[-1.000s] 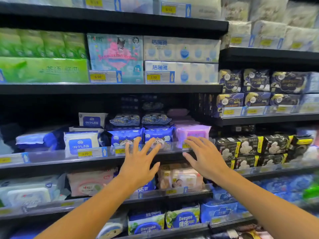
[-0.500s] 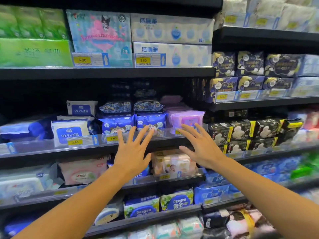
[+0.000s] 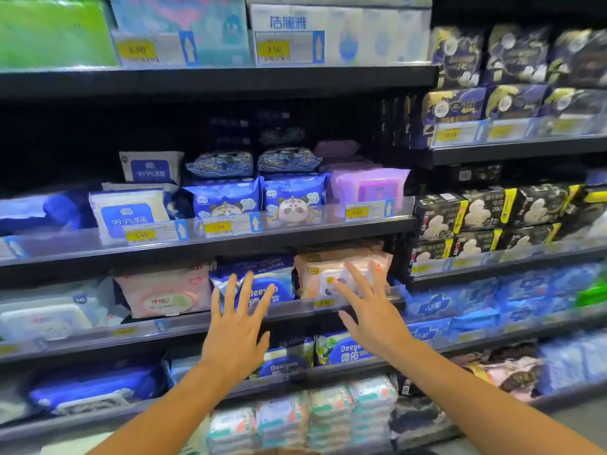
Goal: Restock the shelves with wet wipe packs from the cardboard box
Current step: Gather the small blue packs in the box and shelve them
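Both my hands are raised with fingers spread in front of a shelf of wet wipe packs, and neither holds anything. My left hand (image 3: 237,326) hovers before a blue Deeyeo pack (image 3: 262,274). My right hand (image 3: 369,311) is in front of a peach pack with a white lid (image 3: 323,272). To the left of these lies a pink pack (image 3: 164,292). One shelf up stand blue panda packs (image 3: 294,198), a white 99.9% pack (image 3: 129,210) and a purple pack (image 3: 371,188). The cardboard box is not in view.
Black shelves (image 3: 210,239) with clear front rails and yellow price tags run across the view. Tissue packs (image 3: 341,31) fill the top shelf. Dark pad packs (image 3: 486,208) and blue packs (image 3: 492,300) fill the right bay. Stacked teal-and-white packs (image 3: 295,418) sit at the bottom.
Both hands have dropped from the rail of the panda-pack shelf to the shelf below. The camera has tilted down and moved closer to the shelves.
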The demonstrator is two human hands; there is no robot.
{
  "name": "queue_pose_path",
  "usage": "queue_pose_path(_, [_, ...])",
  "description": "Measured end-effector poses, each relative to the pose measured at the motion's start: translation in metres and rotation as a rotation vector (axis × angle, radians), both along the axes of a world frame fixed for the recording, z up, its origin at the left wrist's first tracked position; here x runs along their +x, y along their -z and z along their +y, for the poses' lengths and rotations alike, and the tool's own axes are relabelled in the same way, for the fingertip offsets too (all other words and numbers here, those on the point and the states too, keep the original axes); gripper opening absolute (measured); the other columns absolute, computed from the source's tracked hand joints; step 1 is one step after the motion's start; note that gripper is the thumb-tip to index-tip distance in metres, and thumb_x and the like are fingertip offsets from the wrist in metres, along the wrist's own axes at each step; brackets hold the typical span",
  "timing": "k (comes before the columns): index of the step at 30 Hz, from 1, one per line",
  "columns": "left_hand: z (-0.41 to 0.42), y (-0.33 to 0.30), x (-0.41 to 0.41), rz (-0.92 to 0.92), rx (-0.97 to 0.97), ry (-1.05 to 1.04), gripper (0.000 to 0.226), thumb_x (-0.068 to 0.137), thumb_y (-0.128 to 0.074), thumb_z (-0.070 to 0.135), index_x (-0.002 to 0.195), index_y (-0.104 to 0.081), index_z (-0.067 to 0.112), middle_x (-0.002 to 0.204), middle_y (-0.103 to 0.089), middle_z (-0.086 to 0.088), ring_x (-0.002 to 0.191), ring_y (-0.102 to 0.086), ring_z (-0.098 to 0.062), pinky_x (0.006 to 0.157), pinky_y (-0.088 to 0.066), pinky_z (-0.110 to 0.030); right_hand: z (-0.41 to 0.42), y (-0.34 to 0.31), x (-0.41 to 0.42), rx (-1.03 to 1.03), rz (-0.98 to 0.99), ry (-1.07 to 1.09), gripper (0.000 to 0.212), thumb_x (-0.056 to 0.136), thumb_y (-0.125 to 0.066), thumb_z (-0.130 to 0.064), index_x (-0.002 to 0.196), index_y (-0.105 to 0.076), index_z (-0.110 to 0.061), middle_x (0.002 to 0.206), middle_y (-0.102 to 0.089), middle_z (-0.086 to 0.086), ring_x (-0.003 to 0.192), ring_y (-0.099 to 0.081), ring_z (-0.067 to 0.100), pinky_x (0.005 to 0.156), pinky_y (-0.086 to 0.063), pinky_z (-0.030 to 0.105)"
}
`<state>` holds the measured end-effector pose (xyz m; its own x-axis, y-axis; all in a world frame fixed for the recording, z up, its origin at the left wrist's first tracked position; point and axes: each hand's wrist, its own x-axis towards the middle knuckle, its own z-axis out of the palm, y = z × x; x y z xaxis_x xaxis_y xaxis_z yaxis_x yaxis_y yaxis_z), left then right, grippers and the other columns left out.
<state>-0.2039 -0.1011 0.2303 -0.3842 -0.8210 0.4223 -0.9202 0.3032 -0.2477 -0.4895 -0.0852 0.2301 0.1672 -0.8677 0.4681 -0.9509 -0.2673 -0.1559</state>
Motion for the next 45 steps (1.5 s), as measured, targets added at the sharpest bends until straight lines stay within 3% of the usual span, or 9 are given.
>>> queue_pose_path(6, [-0.022,0.002,-0.003,0.066,0.103,0.054,0.082,0.093,-0.048,0.057,0.159,-0.003,0.037,0.166,-0.002,-0.019,0.151,0.0,-0.045,0.121,-0.012,-0.062,-0.01,0.003,-0.021,-0.091,-0.019,-0.085,0.048,0.092,-0.067,-0.027,0.138,-0.053,-0.033,0.166,-0.02,-0.007,0.154,-0.01,0.039,0.07,-0.062,0.04])
queue_pose_path(9, [-0.03,-0.011,0.003,0.077,0.111,0.111,0.077,0.091,-0.046,0.055,0.158,-0.012,0.038,0.16,-0.016,-0.022,0.144,-0.016,-0.046,0.117,-0.024,-0.063,-0.015,0.0,-0.033,-0.097,0.004,-0.122,0.04,0.091,-0.068,-0.026,0.128,-0.055,-0.033,0.164,-0.024,-0.007,0.154,-0.015,0.036,0.072,-0.062,0.044])
queue_pose_path(16, [-0.014,-0.005,0.022,0.201,0.168,0.217,0.077,0.096,-0.052,0.041,0.159,-0.008,0.035,0.167,0.009,-0.007,0.153,0.011,-0.03,0.123,-0.016,-0.052,-0.01,0.002,-0.014,-0.132,-0.046,-0.035,0.034,0.089,-0.069,-0.025,0.122,-0.061,-0.023,0.16,-0.027,0.004,0.152,-0.016,0.038,0.111,-0.035,0.062])
queue_pose_path(18, [-0.004,0.003,0.03,0.304,0.131,0.203,0.076,0.093,-0.059,0.034,0.158,-0.021,0.026,0.167,0.003,-0.009,0.154,0.005,-0.03,0.118,-0.029,-0.043,-0.003,0.001,0.005,-0.216,-0.045,-0.117,0.037,0.092,-0.066,-0.021,0.128,-0.059,-0.017,0.156,-0.034,0.008,0.149,-0.026,0.033,0.114,-0.034,0.058])
queue_pose_path(23, [0.007,0.023,0.05,0.286,0.079,0.046,0.076,0.09,-0.049,0.046,0.153,-0.032,0.005,0.153,-0.037,-0.021,0.14,-0.037,-0.042,0.113,-0.038,-0.054,0.0,-0.003,0.074,-0.066,0.02,-0.269,0.052,0.097,-0.058,-0.033,0.146,-0.048,-0.02,0.153,-0.045,0.002,0.139,-0.045,0.023,0.114,-0.04,0.04])
queue_pose_path(29, [-0.001,0.01,0.046,0.381,0.177,-0.022,0.094,0.083,-0.016,0.069,0.16,0.003,0.018,0.165,-0.019,-0.007,0.15,-0.017,-0.034,0.123,-0.016,-0.049,-0.016,-0.011,0.105,0.169,-0.037,-0.144,0.067,0.098,-0.053,-0.048,0.155,-0.022,-0.033,0.157,-0.025,0.008,0.138,-0.041,0.03,0.107,-0.045,0.041])
queue_pose_path(37, [-0.014,-0.006,0.023,0.489,0.232,0.007,0.085,0.093,-0.046,0.057,0.16,-0.01,0.018,0.146,-0.05,-0.007,0.132,-0.045,-0.028,0.111,-0.036,-0.039,-0.026,-0.01,0.112,0.251,-0.185,-0.118,0.074,0.093,-0.055,-0.056,0.154,-0.016,-0.041,0.158,-0.029,0.016,0.146,-0.031,0.033,0.108,-0.043,0.049])
queue_pose_path(41, [-0.017,-0.013,0.03,0.397,0.272,-0.001,0.083,0.095,-0.048,0.052,0.16,-0.008,0.018,0.143,-0.05,-0.005,0.127,-0.049,-0.028,0.104,-0.039,-0.039,-0.033,-0.022,0.115,0.297,-0.151,-0.063,0.068,0.091,-0.058,-0.056,0.148,-0.031,-0.03,0.142,-0.046,0.01,0.122,-0.055,0.031,0.093,-0.051,0.045])
queue_pose_path(45, [-0.011,-0.021,0.037,0.367,0.344,0.01,0.084,0.096,-0.05,0.05,0.16,-0.007,0.016,0.148,-0.043,-0.007,0.132,-0.045,-0.029,0.107,-0.04,-0.042,-0.028,-0.034,0.12,0.368,-0.012,0.027,0.061,0.092,-0.056,-0.061,0.135,-0.054,-0.017,0.134,-0.048,0.01,0.116,-0.056,0.029,0.09,-0.05,0.042])
